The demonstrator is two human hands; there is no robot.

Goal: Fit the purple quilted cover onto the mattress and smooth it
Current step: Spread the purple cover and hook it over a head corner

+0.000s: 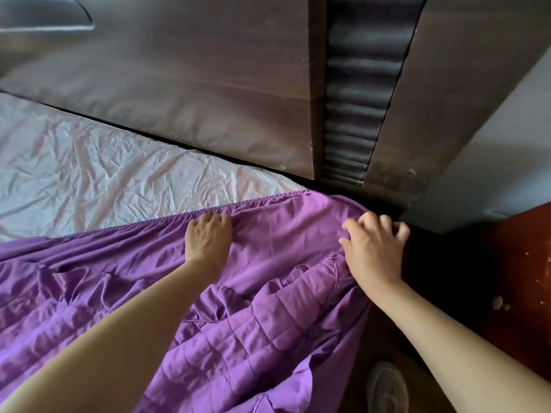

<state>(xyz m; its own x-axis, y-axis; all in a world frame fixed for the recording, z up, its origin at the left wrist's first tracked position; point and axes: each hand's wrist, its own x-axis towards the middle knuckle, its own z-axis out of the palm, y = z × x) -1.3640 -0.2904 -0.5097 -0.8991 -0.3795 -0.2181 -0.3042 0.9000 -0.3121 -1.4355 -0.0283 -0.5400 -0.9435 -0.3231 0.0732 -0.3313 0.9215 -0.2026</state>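
Left grip (208, 237) and right grip (374, 252) clutch quilted purple cover (262, 329).

Your bare arms reach forward; your left hand (208, 238) and right hand (374, 248) both curl their fingers into the purple cover (277, 251).
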